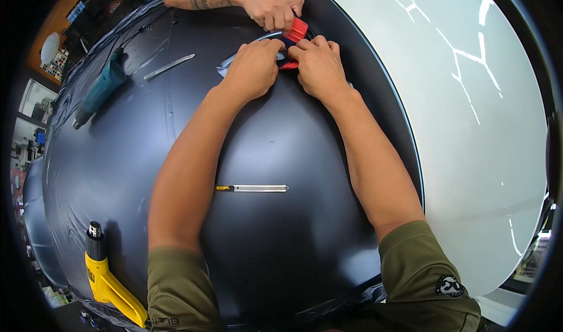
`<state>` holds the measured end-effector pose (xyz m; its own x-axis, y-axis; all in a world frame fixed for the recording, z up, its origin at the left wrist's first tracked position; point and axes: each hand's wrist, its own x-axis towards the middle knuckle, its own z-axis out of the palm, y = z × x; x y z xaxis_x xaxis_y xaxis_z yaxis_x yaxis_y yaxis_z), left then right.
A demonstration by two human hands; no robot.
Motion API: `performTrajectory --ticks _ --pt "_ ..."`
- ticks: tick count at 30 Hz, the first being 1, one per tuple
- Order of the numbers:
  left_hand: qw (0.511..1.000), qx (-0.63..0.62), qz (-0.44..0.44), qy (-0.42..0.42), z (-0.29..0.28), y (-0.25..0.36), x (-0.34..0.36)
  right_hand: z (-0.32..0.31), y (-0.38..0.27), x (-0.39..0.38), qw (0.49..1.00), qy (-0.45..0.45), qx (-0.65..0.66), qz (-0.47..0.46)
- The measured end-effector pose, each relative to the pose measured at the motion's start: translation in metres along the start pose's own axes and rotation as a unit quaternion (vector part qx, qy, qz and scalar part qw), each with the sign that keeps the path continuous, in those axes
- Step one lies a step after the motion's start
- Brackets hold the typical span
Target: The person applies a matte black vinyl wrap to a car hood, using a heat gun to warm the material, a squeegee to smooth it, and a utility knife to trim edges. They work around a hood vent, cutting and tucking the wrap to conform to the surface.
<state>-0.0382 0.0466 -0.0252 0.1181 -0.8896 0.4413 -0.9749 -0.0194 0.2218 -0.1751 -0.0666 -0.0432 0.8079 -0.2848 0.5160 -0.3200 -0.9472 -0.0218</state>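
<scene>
Dark satin film [270, 121] covers the broad curved car panel in front of me. Both my arms reach to its far edge. There my left hand [253, 67] is closed on a lifted, creased film flap [224, 68] with a pale bluish underside. My right hand [319, 68] sits just beside it, fingers curled, closed on a red squeegee [288, 65] that shows only in part between my hands. Right above, another person's hand [272, 8] presses a second red squeegee [297, 29] near the same spot. My fingertips are partly hidden.
A silver snap-off knife [252, 188] lies on the film between my forearms, another slim knife [169, 66] farther left. A yellow heat gun [111, 285] rests at lower left, a teal heat gun [101, 89] at far left. A glossy pale curved surface [469, 156] adjoins on the right.
</scene>
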Motion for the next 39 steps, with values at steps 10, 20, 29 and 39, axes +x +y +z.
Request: performTrajectory --ticks 10,20,29,39 --pt "0.994 0.074 -0.041 -0.069 -0.022 -0.011 -0.01 -0.021 -0.026 -0.009 0.996 -0.073 0.007 -0.057" --pt "0.974 -0.157 -0.153 0.062 -0.069 -0.047 -0.018 -0.007 -0.036 0.002 0.997 -0.038 -0.029 -0.065" --pt "0.963 -0.075 -0.217 0.141 -0.086 -0.091 -0.135 -0.006 -0.042 0.013 0.991 -0.023 -0.03 -0.127" --pt "0.951 -0.125 -0.22 0.176 -0.081 -0.085 -0.144 -0.013 -0.081 0.01 0.98 -0.063 -0.022 -0.186"
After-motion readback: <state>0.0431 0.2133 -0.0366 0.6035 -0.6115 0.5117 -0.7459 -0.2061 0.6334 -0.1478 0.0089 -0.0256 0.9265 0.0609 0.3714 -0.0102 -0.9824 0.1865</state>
